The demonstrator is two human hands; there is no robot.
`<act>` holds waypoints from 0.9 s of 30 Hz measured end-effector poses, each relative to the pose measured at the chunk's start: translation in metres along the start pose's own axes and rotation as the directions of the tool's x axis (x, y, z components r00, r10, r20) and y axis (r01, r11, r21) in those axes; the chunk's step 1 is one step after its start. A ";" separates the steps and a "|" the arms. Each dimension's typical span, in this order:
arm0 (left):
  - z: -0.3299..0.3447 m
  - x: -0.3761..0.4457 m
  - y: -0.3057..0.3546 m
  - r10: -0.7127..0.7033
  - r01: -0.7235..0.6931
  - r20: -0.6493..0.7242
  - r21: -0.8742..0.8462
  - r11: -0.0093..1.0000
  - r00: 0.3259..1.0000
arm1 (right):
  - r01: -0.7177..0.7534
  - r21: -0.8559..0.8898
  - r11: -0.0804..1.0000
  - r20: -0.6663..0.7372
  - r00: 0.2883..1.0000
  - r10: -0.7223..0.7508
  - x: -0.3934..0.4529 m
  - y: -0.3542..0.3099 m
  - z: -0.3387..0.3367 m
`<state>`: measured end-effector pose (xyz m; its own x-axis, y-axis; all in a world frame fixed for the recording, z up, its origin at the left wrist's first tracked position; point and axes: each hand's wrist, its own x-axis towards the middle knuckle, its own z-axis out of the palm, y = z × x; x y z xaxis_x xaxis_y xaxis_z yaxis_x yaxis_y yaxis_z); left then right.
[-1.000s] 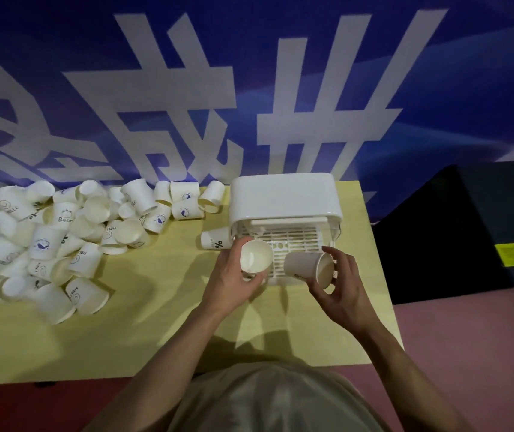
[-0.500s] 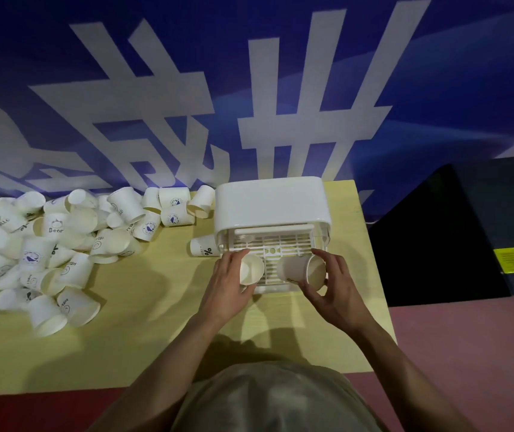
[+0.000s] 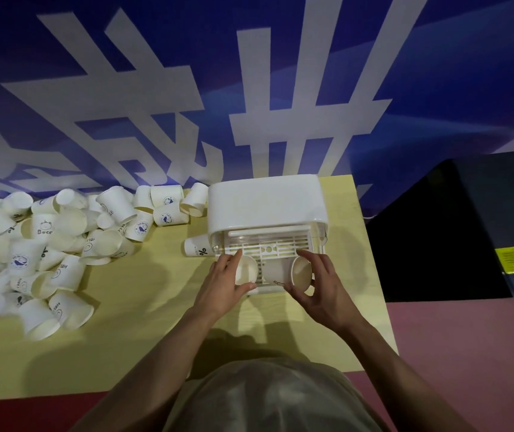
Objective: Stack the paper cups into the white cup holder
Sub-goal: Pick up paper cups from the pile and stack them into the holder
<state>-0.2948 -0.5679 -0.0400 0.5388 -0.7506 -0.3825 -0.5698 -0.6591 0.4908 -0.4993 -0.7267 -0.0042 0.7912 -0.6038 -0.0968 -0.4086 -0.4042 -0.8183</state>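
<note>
1. The left hand gripped a paper cup at the white cup holder.
2. The right hand gripped a second cup beside it.
3. Loose cups lay heaped on the yellow table.

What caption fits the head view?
Both hands, left hand and right hand, hold paper cups at white cup holder.

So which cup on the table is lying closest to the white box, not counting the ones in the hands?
The cup with the % sign, on its side by the cup holder's left front corner. It lies alone; the others sit farther left in the pile.
</note>
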 end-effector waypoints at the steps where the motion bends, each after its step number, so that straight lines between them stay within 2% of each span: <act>1: 0.000 0.000 0.000 0.004 -0.004 0.004 -0.004 1.000 1.000 | 0.008 0.004 1.000 0.006 1.000 -0.008 0.002 -0.003 0.002; 8: 0.000 -0.017 -0.010 0.007 -0.013 -0.082 -0.077 0.997 0.997 | 0.094 -0.011 0.996 0.066 0.993 -0.093 0.018 -0.026 0.021; 13: 0.000 -0.038 -0.021 0.005 -0.027 -0.139 -0.153 0.988 0.990 | 0.166 -0.097 0.981 0.118 0.981 -0.154 0.030 -0.037 0.036; 16: -0.005 -0.048 -0.029 0.010 -0.037 -0.168 -0.159 0.987 0.986 | 0.238 -0.214 0.948 0.190 0.962 -0.198 0.037 -0.038 0.047; 21: -0.015 -0.067 -0.039 0.016 -0.057 -0.219 -0.183 0.981 0.976 | 0.302 -0.376 0.876 0.274 0.939 -0.206 0.056 -0.043 0.070; 25: -0.019 -0.082 -0.051 -0.010 -0.040 -0.245 -0.198 0.979 0.970 | 0.299 -0.471 0.830 0.354 0.926 -0.132 0.067 -0.046 0.086; 27: -0.021 -0.089 -0.057 -0.030 -0.023 -0.241 -0.211 0.977 0.970 | 0.266 -0.461 0.846 0.365 0.926 -0.092 0.067 -0.047 0.091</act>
<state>-0.2971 -0.4628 -0.0173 0.6892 -0.6973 -0.1968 -0.4381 -0.6174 0.6533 -0.3858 -0.6854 -0.0234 0.9368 -0.2712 -0.2210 -0.3451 -0.8197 -0.4572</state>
